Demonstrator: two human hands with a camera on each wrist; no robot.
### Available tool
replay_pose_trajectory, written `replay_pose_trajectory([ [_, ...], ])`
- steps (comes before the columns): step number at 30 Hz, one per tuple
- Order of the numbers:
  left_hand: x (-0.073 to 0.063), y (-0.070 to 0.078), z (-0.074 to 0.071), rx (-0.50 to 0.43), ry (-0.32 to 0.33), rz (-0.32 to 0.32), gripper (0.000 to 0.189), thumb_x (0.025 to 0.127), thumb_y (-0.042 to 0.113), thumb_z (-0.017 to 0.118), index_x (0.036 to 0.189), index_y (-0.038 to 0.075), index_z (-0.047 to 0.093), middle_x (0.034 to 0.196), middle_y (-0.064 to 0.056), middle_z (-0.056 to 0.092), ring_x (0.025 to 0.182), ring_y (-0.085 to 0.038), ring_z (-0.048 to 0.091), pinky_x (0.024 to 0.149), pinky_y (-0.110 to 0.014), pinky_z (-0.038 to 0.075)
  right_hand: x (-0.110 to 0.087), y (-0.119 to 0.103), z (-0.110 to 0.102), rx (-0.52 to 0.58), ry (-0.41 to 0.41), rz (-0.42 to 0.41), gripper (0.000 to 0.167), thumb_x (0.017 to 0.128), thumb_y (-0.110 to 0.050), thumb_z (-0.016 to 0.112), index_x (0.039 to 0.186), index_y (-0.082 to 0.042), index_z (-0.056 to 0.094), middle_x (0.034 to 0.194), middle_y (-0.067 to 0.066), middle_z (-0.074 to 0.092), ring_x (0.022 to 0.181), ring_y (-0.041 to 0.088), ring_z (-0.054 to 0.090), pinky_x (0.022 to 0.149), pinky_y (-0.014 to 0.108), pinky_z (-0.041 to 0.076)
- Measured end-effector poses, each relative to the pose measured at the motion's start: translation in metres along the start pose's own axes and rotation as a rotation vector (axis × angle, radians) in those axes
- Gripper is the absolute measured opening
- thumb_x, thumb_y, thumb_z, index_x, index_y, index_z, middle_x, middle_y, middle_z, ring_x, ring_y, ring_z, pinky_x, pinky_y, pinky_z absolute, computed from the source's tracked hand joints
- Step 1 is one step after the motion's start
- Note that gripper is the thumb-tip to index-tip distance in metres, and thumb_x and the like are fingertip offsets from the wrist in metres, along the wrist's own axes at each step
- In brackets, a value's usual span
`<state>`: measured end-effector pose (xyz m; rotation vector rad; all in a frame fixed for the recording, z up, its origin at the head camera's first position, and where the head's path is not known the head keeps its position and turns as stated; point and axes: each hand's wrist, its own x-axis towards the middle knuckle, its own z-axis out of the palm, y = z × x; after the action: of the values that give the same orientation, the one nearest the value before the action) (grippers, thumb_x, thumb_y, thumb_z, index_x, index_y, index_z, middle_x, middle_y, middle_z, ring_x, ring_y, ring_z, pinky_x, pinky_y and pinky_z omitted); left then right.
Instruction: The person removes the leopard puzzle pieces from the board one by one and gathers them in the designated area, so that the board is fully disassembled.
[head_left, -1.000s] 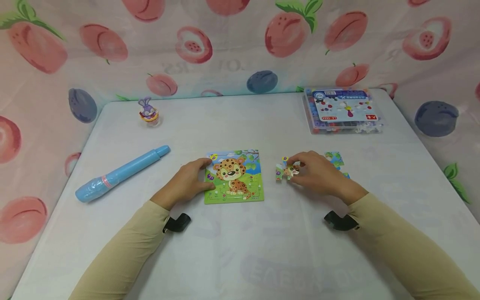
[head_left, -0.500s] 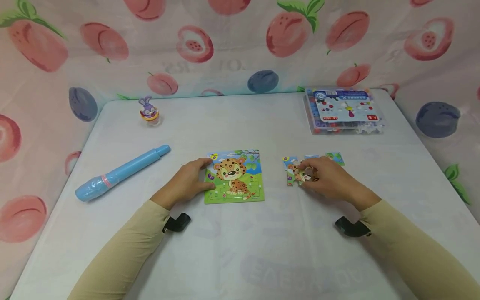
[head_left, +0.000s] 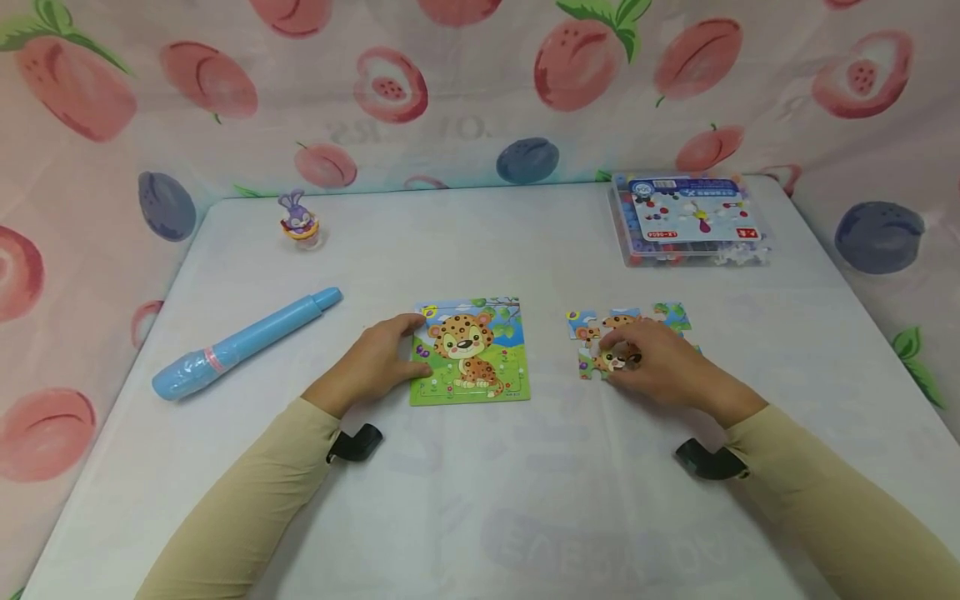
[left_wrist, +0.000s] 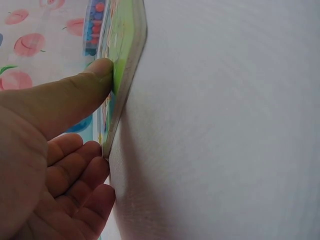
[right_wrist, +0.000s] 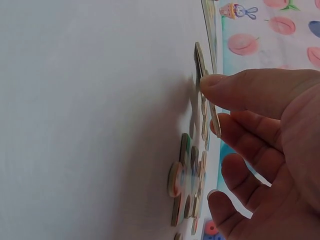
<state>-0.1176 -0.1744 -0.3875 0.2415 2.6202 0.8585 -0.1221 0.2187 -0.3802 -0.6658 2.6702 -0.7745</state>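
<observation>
A square puzzle board [head_left: 472, 387] with a spotted leopard cub picture lies flat on the table. My left hand [head_left: 375, 362] touches its left edge, thumb below and fingers above. In the left wrist view its thumb [left_wrist: 82, 92] rests on the board and the fingers sit by the corner. My right hand [head_left: 663, 362] pinches a puzzle piece [head_left: 619, 358] with part of the cub's face between thumb and index finger. The right wrist view shows that piece [right_wrist: 216, 125] tilted, close to other loose puzzle pieces [right_wrist: 185, 150]. The hand hides some pieces.
A blue wand-like tube [head_left: 255, 340] lies at the left. Behind it stands a small purple rabbit figure [head_left: 298, 218]. A clear plastic box [head_left: 693, 218] of colourful parts lies at the back right. Fruit-printed cloth [head_left: 450, 83] hangs behind the white table [head_left: 480, 500].
My right hand has moved right and slightly toward me with the puzzle piece, and more loose pieces show around it. The left hand stays at the board's edge.
</observation>
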Motion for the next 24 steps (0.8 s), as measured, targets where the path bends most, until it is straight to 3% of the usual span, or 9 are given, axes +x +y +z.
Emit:
replay_pose_trajectory([
  [3, -0.0003, -0.0005, -0.0004, 0.003, -0.001, 0.005, 0.080, 0.087, 0.021, 0.081, 0.151, 0.000, 0.038, 0.151, -0.018, 0.044, 0.143, -0.036, 0.033, 0.117, -0.050, 0.025, 0.0000, -0.0009, 0.0000, 0.007, -0.006, -0.015, 0.030, 0.087, -0.014, 0.077, 0.116, -0.007, 0.068, 0.108, 0.008, 0.067, 0.098, 0.028, 0.060, 0.115, 0.055, 0.023],
  [5, 0.0000, -0.0010, -0.0007, 0.003, -0.001, 0.006, 0.080, 0.087, 0.021, 0.081, 0.151, 0.000, 0.038, 0.152, -0.018, 0.044, 0.143, -0.036, 0.033, 0.117, -0.050, 0.025, 0.0000, -0.0013, 0.0000, 0.013, -0.015, -0.011, 0.031, 0.088, -0.014, 0.077, 0.116, -0.006, 0.068, 0.105, 0.007, 0.067, 0.098, 0.029, 0.060, 0.118, 0.055, 0.016],
  [24, 0.0004, -0.0011, -0.0003, 0.006, 0.002, 0.010, 0.080, 0.087, 0.021, 0.081, 0.151, 0.000, 0.038, 0.151, -0.018, 0.044, 0.143, -0.036, 0.033, 0.117, -0.049, 0.025, 0.0019, 0.0034, 0.0014, -0.021, -0.035, -0.012, 0.029, 0.089, -0.013, 0.075, 0.116, -0.008, 0.069, 0.105, 0.002, 0.068, 0.096, 0.025, 0.058, 0.116, 0.058, 0.018],
])
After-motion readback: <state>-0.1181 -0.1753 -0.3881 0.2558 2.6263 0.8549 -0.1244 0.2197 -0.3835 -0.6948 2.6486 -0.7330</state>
